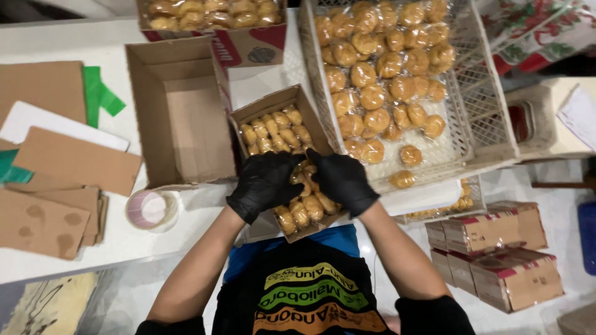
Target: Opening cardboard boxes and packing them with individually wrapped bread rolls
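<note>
Bright even overhead light; soft shadows; glare on wrappers; slight blur; wide-angle edge bending.

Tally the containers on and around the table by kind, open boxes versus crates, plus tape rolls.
Open cardboard boxes: 3 (box under both hands, empty box, filled box at the far edge)
White plastic crates: 1
Tape rolls: 1
Total: 5

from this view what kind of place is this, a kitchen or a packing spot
Most likely a small packing station for baked snacks, not a kitchen. Both gloved hands press wrapped buns into a small cardboard box, a white plastic crate holds many more, and sealed cartons are stacked on the floor.
</note>
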